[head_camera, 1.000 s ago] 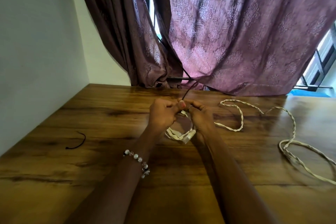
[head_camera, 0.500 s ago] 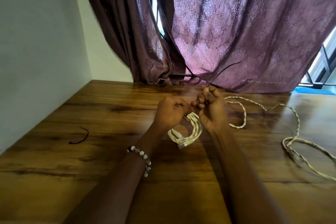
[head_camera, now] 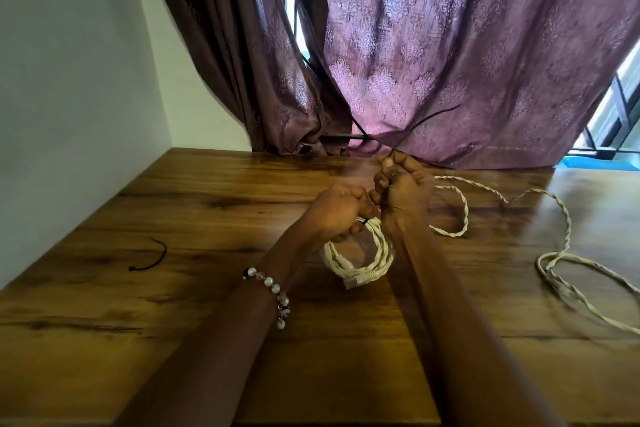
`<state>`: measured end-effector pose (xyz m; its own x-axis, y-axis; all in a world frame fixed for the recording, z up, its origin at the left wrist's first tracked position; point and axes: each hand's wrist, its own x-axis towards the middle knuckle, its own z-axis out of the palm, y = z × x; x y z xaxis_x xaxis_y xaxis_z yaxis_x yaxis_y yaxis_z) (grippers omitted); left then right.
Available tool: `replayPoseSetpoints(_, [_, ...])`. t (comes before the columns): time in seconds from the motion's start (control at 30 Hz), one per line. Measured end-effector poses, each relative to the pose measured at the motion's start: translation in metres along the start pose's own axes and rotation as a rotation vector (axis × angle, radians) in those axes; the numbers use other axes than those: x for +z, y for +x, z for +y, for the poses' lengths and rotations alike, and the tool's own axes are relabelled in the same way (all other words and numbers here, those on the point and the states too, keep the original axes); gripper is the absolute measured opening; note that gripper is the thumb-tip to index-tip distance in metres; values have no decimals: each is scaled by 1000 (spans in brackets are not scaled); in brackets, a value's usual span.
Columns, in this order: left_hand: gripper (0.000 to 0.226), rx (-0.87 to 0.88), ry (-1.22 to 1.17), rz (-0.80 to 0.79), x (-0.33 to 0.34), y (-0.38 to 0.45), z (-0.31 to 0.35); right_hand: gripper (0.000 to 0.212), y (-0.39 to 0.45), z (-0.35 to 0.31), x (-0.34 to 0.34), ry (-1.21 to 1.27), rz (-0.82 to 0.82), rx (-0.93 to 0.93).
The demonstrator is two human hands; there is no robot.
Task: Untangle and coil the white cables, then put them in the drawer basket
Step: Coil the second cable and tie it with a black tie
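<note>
A coil of white twisted cable (head_camera: 360, 258) with a white plug at its lower end lies on the wooden table (head_camera: 207, 211), held at its top. My left hand (head_camera: 337, 215) grips the coil where a thin black tie wraps it. My right hand (head_camera: 398, 189) pinches the black tie (head_camera: 426, 121) and holds its end up toward the curtain. The rest of the white cable (head_camera: 457, 215) trails loose to the right in loops (head_camera: 554, 270). No drawer basket is in view.
A short black tie (head_camera: 152, 258) lies on the table at the left. A white wall (head_camera: 69, 80) borders the table's left side. Purple curtains (head_camera: 450, 45) hang behind the back edge, with a window grille (head_camera: 620, 114) at the far right.
My right hand has risen and moved back toward the curtain, drawing the black tie out longer. My left hand stays on the coil.
</note>
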<state>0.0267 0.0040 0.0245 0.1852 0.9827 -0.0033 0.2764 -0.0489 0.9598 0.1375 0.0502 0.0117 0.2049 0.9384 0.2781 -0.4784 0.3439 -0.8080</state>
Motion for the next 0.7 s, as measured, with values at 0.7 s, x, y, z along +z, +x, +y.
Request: replayPoseSetpoints(0.7, [3, -99, -605, 310, -49, 10, -32, 17, -22, -9, -11, -517, -781, -33])
